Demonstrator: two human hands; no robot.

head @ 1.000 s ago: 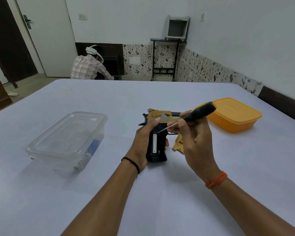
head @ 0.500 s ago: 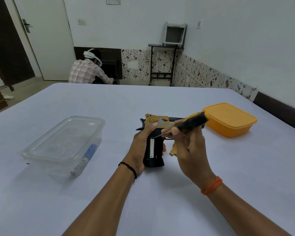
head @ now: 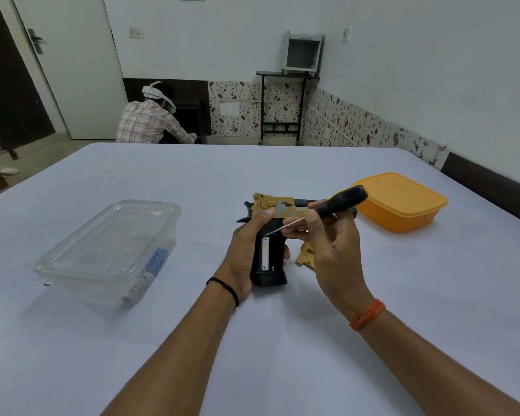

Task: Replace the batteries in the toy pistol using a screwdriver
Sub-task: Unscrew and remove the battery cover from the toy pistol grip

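Left hand point(head: 246, 253) grips the toy pistol point(head: 270, 235) upright at tabletop point(head: 282, 340) centre, one battery point(head: 265, 253) exposed. Right hand point(head: 333, 250) pinches the screwdriver point(head: 330, 205), tip at the compartment's top.

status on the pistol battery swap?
Left hand grips toy pistol, grip bay open, one battery seated. Right hand holds screwdriver, tip at bay's top. No obstruction.

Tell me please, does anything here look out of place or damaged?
Nothing looks damaged. The toy pistol has its grip compartment open, one battery showing, and a gold cover piece lies loose on the table beside it. That fits a battery change.
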